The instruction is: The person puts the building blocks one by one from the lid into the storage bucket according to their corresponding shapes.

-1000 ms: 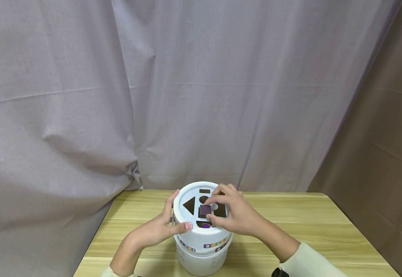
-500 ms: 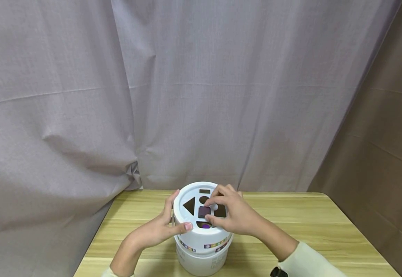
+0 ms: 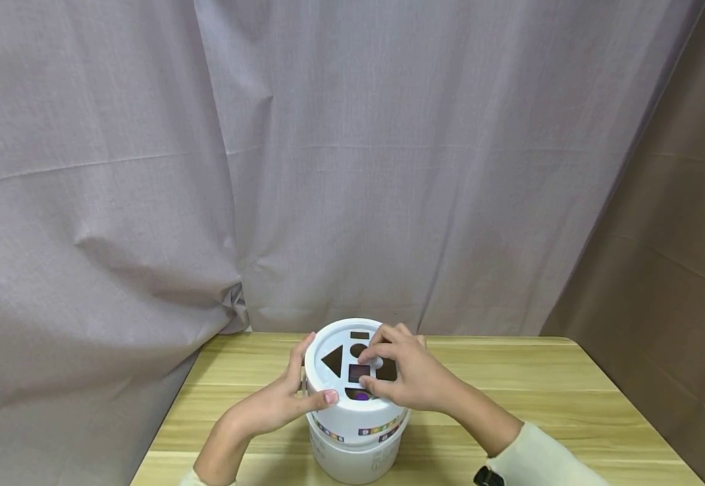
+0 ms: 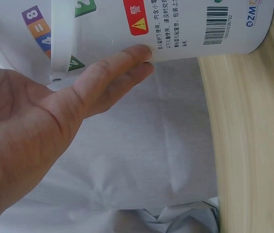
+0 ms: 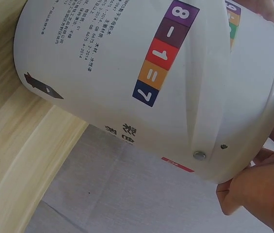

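Purple block (image 3: 358,372) sits lower vs 1 s ago: it stood proud of the lid (image 3: 352,378) then, now nearly flush in the square hole. Both hands approx. same spots as before.

Right hand (image 3: 412,376) curls over the lid top, thumb and fingertips pinching the block. Left hand (image 3: 279,403) grips the lid's left edge, thumb on the rim, fingers round the far side; left wrist view shows fingers flat vs the bucket wall.

Hard to see: right hand covers the hole on the lid's right; block depth inside can't be judged. Bucket interior mostly hidden; a bit of purple shows through the semicircle hole (image 3: 358,394), what it is unclear. Wrist views show only the outer wall, printed labels, number stickers.

White bucket (image 3: 352,452) stands upright on wooden table (image 3: 541,405), near its front-centre, curtain (image 3: 206,169) behind. Lid has triangle, circle, slot cut-outs too.
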